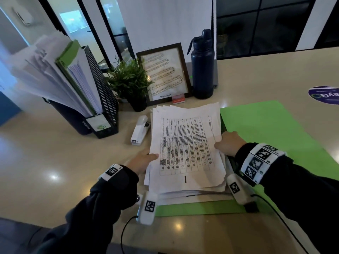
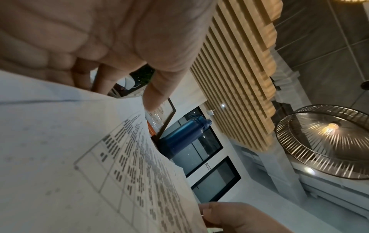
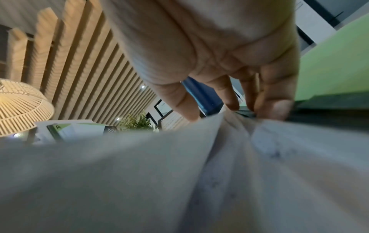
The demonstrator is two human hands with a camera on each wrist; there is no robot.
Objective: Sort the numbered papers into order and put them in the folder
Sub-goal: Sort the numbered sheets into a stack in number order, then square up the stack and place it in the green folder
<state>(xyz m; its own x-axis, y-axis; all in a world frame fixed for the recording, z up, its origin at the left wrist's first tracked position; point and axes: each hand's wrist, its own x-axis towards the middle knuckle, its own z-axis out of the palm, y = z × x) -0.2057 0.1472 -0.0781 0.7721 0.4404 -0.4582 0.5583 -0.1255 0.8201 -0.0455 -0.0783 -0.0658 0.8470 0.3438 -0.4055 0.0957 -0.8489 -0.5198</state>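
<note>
A stack of white papers (image 1: 185,147) printed with tables lies on the open green folder (image 1: 271,129), over its left half. My left hand (image 1: 142,160) grips the stack's left edge, thumb on top and fingers underneath. My right hand (image 1: 228,143) holds the right edge with its fingers curled down over the sheets. In the left wrist view my thumb (image 2: 159,88) lies on the top sheet (image 2: 99,165). The right wrist view shows my fingers (image 3: 275,104) curled over the fanned paper edges (image 3: 229,149).
A white stapler (image 1: 140,130) lies left of the stack. Behind it stand a small potted plant (image 1: 131,83), a framed picture (image 1: 165,74) and a dark water bottle (image 1: 202,66). A black file rack full of papers (image 1: 73,88) sits at the left. A round sticker (image 1: 323,95) is at the far right.
</note>
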